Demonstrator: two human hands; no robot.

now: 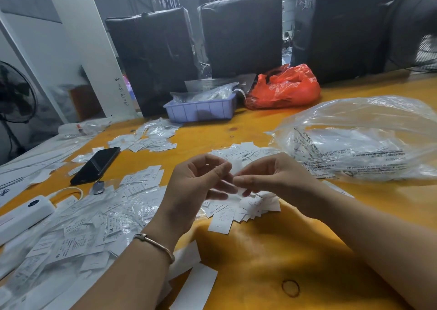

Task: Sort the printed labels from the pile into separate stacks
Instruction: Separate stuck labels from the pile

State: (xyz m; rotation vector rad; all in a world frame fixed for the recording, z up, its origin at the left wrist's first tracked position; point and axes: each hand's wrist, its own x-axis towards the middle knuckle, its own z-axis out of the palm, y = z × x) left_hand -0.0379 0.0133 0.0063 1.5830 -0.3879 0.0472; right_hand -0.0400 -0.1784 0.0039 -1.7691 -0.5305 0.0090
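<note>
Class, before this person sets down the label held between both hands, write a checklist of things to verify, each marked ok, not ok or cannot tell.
1. Label pinched by both hands, left hand and right hand: ok.
2. Print on the held label readable: cannot tell, it is blurred.
3. Small stack below the hands reachable: ok.
4. Far stack beyond the hands unobstructed: ok.
5. Loose pile on the left kept apart from the small stack: cannot tell, the left forearm hides the gap.
6. Phone clear of the hands: ok.
</note>
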